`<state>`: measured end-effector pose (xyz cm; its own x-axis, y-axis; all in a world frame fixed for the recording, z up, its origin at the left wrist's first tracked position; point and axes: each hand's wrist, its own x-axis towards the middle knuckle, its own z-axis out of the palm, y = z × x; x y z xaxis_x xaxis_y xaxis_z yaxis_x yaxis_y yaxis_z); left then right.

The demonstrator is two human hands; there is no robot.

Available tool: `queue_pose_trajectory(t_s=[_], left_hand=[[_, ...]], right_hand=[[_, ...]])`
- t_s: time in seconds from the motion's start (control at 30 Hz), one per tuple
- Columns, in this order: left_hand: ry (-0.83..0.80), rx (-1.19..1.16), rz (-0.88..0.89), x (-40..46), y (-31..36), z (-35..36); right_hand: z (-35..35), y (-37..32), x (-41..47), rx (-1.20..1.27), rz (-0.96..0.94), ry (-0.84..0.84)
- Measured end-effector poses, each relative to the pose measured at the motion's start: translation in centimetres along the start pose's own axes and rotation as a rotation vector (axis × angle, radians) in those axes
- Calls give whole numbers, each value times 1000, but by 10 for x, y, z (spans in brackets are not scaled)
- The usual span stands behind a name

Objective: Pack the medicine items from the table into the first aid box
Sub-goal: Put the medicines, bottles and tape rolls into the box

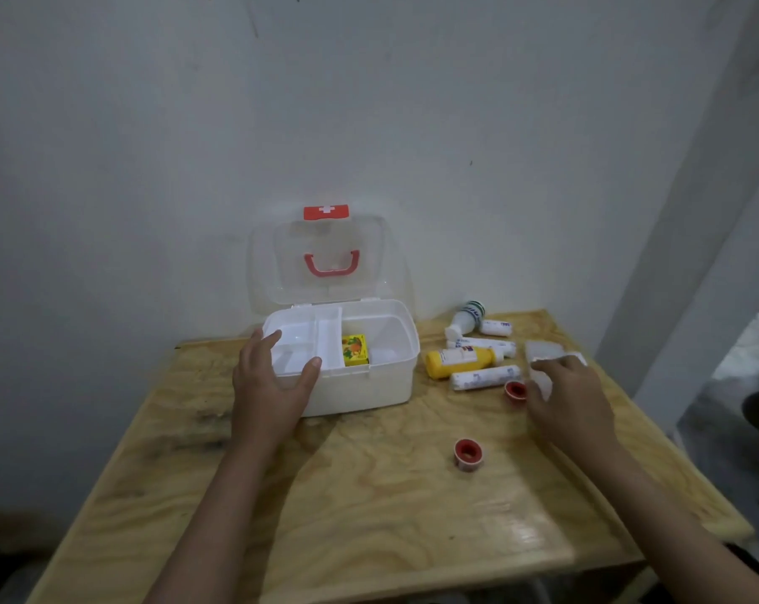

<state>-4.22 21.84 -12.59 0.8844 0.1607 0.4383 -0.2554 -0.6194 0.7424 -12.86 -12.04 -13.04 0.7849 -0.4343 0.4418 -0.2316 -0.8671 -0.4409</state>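
The white first aid box (369, 385) stands open on the wooden table (369, 494), its clear lid (321, 259) upright. A white tray (301, 342) fills the box's left half, and a small yellow carton (355, 350) lies in the right half. My left hand (270, 381) rests on the box's front left corner, fingers spread. Right of the box lie a yellow bottle (458, 361), a white bottle (467, 320), rolled bandages (484, 377) and two red tape rolls (515, 391) (466, 454). My right hand (565, 394) reaches over clear plastic packets (543, 353), fingertips touching them.
The table sits in a corner against a grey wall. Its right edge borders a gap to the floor, where dark shapes show. The near half of the tabletop holds only the one tape roll.
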Motion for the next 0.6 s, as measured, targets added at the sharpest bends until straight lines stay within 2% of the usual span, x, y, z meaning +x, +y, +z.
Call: queue_pose_trajectory(t_s=[0.1, 0.2, 0.37, 0.6], left_hand=[[5, -2, -6, 1, -1, 3], [10, -18, -3, -2, 0, 6], [-15, -10, 3, -9, 4, 14], [-3, -8, 6, -6, 4, 11]], right_hand=[[3, 12, -11, -217, 53, -30], [6, 18, -22, -267, 103, -55], [1, 28, -37, -209, 177, 3], [0, 29, -47, -56, 181, 73]])
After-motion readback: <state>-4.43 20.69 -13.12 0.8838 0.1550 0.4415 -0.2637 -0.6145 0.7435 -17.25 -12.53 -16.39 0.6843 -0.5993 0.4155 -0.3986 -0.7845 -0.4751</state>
